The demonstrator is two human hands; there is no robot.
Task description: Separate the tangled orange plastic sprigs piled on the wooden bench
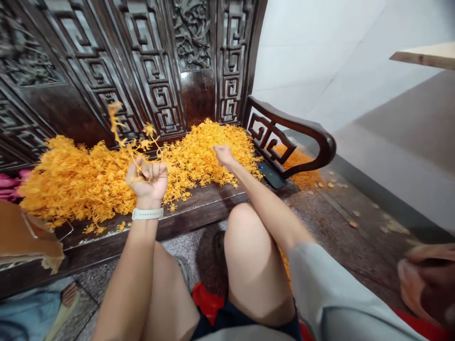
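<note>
My left hand (148, 179), with a pale watch strap (147, 214) at the wrist, is closed around a thin branching yellow plastic flower stem (115, 125). The stem's tips rise above the fingers. My right hand (224, 156) hovers at the right part of a yellow heap, its fingers curled closed; whatever they may hold is hidden. Both hands are in front of a long heap of yellow plastic flower pieces (206, 147), which spreads over the seat of a dark wooden bench (192, 208).
The bench has a carved back (199, 94) and a curved armrest (320, 142). A dark phone-like slab (272, 175) lies beside the armrest. Orange pieces (304, 166) are piled beyond it. Pink items (10, 187) and torn cardboard (31, 237) are at left. My knees (245, 227) are close to the bench.
</note>
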